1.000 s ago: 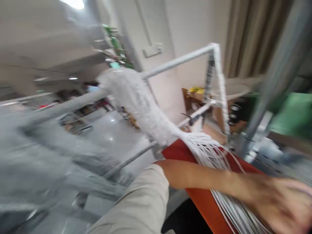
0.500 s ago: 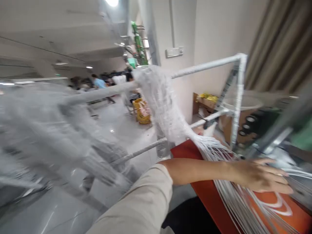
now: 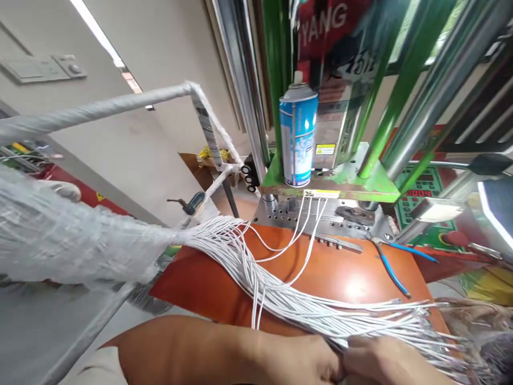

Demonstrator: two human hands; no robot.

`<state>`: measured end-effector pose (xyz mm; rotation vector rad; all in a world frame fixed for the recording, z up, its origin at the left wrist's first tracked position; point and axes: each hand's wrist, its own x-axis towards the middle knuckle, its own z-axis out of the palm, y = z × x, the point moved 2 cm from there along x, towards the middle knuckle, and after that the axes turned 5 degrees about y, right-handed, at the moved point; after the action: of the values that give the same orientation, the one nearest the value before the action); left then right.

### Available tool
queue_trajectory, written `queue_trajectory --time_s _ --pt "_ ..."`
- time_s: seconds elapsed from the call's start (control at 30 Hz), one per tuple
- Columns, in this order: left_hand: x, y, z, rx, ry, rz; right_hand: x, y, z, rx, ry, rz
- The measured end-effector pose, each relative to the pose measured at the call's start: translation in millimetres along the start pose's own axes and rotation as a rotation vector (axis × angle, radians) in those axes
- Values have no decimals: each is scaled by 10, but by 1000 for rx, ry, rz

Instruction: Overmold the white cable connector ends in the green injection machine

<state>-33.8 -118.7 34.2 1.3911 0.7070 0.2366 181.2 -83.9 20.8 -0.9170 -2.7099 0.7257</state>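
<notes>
White cables (image 3: 280,291) run in a thick bundle across the orange board (image 3: 340,272), out of a plastic-wrapped bunch (image 3: 92,230) at the left. A few of them rise into the green press (image 3: 332,184). My left hand (image 3: 308,358) lies at the lower edge of the bundle, its fingers curled. My right hand (image 3: 377,358) is beside it, touching it, also curled. What the fingers hold, if anything, is hidden. Blue-handled pliers (image 3: 390,267) lie on the board, and a slotted metal strip (image 3: 339,244) sits at the press base.
A blue spray can (image 3: 298,136) stands on the press plate. A wrapped pipe frame (image 3: 132,101) rises at the left, with a clamp (image 3: 195,203) on it. The control panel (image 3: 428,208) with a red button is at the right.
The view has swung right to the press. My left hand, earlier spread over the cables, is now curled low in the view, and my right hand has come into sight.
</notes>
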Motion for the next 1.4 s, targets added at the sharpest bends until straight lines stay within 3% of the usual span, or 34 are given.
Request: queue_trajectory --time_s 0.07,0.13,0.27,0.4,0.5,0.57,0.67,0.8,0.93,1.0,1.2,1.4 --pt "133 -51 -29 -292 125 -157 127 129 -136 145 -27 112" --pt "220 -51 -95 -458 216 -241 203 299 -337 218 97 236" --pt "365 63 -236 -621 245 -206 364 526 -561 569 100 257" --pt "519 169 -298 -665 227 -192 591 650 -568 783 380 347" --pt "646 234 -336 -673 203 -158 684 614 -473 870 537 359" --pt "737 259 -402 -676 250 -139 688 569 -400 910 600 375" --pt "853 254 -585 -618 394 -105 672 571 -281 786 571 296" --pt "902 162 -868 -437 562 -58 684 764 -136 168 756 233" --pt "860 47 -981 -356 640 -37 750 852 -29 -267 557 315" --pt "839 8 -985 -301 670 -47 737 828 -46 -301 510 317" --pt "841 -37 -966 -207 640 -103 639 798 -75 -149 570 411" --pt "848 11 -958 -215 616 -141 697 749 4 -187 483 276"
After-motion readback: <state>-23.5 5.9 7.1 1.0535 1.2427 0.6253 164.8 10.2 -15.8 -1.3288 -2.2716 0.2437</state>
